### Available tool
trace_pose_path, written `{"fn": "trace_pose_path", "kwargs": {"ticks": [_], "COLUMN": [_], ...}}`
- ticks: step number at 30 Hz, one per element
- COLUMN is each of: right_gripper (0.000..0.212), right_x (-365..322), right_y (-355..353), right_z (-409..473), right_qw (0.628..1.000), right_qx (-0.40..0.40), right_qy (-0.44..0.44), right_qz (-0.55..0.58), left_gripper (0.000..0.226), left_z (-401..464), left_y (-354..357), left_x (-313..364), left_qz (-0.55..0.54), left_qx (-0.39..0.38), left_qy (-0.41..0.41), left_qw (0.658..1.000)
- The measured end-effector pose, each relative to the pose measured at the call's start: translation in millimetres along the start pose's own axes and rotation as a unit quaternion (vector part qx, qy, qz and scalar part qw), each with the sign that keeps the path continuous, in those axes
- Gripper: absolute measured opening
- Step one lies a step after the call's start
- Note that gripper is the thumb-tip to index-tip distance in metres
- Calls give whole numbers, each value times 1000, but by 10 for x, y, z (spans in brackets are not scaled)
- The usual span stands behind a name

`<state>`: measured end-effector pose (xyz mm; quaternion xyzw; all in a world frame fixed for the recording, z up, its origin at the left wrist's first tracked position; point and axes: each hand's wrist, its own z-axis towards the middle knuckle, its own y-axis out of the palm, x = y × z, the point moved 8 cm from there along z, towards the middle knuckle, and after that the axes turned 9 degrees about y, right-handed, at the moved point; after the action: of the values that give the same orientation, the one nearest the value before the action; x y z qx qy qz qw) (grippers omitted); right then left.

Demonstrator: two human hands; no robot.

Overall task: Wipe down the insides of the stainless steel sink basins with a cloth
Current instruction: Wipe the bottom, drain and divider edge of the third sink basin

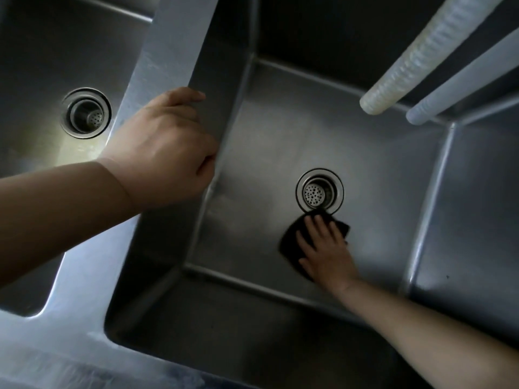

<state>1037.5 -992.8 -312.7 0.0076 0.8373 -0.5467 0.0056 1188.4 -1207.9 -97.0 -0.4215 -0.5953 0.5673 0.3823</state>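
A deep stainless steel basin (252,141) fills the middle and right of the head view, with a round drain strainer (319,191) in its floor. My right hand (327,248) lies flat, fingers spread, on a black cloth (289,245) pressed to the basin floor just below the drain. The cloth's far corner touches the drain rim. My left hand (165,147) grips the steel divider (179,46) between the two basins, fingers curled over its edge. A second basin (36,51) with its own drain (85,112) sits at the left.
Two pale hoses, one ribbed (427,49) and one smooth (466,80), hang over the basin's far right corner. The sink's front rim (70,346) runs along the bottom left. A yellowish stain lies near the left basin's drain.
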Motion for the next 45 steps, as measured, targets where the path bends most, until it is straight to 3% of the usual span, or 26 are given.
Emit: {"fn": "trace_pose_path", "kwargs": {"ticks": [3,7,11,16,20,26,29,34,37,41,45], "right_gripper": [72,70,69,69,71,67,66,73,76,78,73], "right_x": [-526,-722,-377,564,1156,1228,1033,279,-345,-1073,-1234], "right_y": [-130,-391,-555,-689,-595,-255,-99,50,-30,-248,-513], "right_z": [286,1038,1628,1870,1572,651,171,-122,74,639,1356], "right_qw": [997,994,996,987,977,966,973,998,997,993,985], "right_qx": [20,66,81,107,102,79,72,55,53,82,129], "right_qy": [-80,-88,-23,101,173,232,204,20,-60,-80,-117], "right_qz": [7,22,40,67,67,85,76,-8,-20,1,18], "left_gripper": [32,30,29,26,27,29,30,30,28,29,26], "left_z": [-4,9,-8,-4,-13,-16,5,34,40,25,22], "left_y": [2,-4,6,-2,-8,13,16,-6,-22,10,14], "left_x": [2,7,4,23,15,19,19,24,10,-3,3], "left_qz": [-3,-12,-16,-10,-4,6,5,2,2,-5,-13], "left_qx": [3,2,-5,4,10,1,0,7,5,-9,-3], "left_qy": [-1,1,9,13,16,19,12,11,8,0,0], "left_qw": [1000,1000,1000,1000,1000,1000,1000,1000,1000,1000,1000]}}
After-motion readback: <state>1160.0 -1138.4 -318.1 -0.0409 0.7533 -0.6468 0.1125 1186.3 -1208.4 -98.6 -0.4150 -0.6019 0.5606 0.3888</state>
